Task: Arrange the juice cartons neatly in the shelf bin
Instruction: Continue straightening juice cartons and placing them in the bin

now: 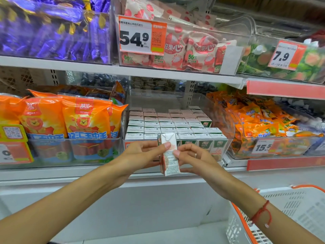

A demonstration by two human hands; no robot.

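We see the clear shelf bin packed with upright rows of juice cartons. In front of its front wall, one small carton stands upright, held between both hands: the left hand pinches its left side and the right hand pinches its right edge.

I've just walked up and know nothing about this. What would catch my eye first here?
Probably the two hands at centre, left hand and right hand, holding one small juice carton before the clear shelf bin packed with rows of cartons. Next, the big 54.9 price tag on the shelf above, and the orange sausage packs to the left.
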